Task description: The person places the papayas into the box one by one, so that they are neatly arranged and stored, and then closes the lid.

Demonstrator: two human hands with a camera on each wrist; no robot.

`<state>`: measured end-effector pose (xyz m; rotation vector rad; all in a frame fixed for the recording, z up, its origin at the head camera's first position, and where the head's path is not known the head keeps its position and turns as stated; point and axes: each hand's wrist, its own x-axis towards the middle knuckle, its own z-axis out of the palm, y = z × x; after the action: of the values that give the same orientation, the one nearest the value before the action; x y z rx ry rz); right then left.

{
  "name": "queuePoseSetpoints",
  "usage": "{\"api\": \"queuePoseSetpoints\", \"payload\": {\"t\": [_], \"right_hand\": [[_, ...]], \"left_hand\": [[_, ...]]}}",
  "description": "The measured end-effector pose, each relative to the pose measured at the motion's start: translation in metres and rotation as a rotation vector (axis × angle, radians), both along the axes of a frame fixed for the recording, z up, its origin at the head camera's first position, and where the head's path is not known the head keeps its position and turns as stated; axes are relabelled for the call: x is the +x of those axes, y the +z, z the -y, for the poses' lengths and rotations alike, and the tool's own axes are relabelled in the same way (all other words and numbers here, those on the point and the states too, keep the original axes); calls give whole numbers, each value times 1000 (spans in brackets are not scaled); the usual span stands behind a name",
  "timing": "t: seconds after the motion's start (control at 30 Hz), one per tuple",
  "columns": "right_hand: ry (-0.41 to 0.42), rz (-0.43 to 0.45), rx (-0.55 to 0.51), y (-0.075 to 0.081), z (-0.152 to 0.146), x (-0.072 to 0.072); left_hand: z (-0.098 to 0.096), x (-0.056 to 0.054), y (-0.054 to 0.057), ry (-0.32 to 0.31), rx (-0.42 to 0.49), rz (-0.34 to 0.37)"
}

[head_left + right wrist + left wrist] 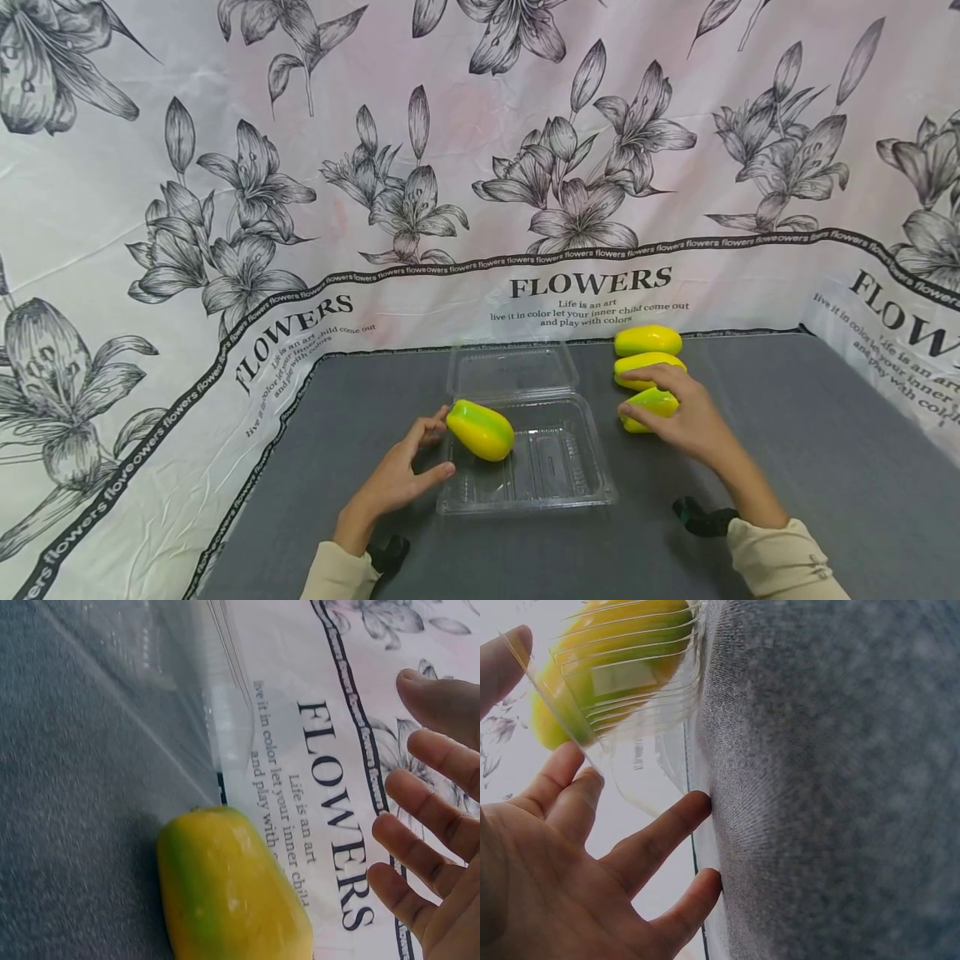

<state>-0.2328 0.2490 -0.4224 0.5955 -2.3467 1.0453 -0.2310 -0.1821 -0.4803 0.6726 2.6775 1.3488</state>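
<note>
My right hand (686, 417) wide, empty, by nearest fruit (654, 402). Left hand (401, 475) loose, empty, beside clear box (597, 468), yellow fruit (482, 432) inside. I'd guess reaching step; next needs soft pinch.

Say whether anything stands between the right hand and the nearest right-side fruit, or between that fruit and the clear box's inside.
Nothing visible separates the right hand from the nearest fruit. Toward the inside, only the clear box's right wall stands between; the lid is open.
</note>
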Motion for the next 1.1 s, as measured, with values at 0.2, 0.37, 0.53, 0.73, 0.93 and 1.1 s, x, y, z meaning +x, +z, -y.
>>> {"api": "queuePoseSetpoints", "payload": {"t": [0.2,0.37,0.53,0.73,0.93,1.1], "right_hand": [[-33,59,21,0,-8,-2],[-50,117,28,-3,-14,-4],[-66,133,34,-8,-19,-7],[-78,130,44,-11,-25,-10],[-85,168,68,-14,-33,-11],[-90,199,95,-17,-39,-11]], "left_hand": [[-1,0,1,5,0,2],[0,0,2,15,-3,7],[0,1,1,13,-1,8],[-1,1,2,9,1,6],[-1,1,1,8,-1,4],[-1,0,0,-1,2,-4]]}}
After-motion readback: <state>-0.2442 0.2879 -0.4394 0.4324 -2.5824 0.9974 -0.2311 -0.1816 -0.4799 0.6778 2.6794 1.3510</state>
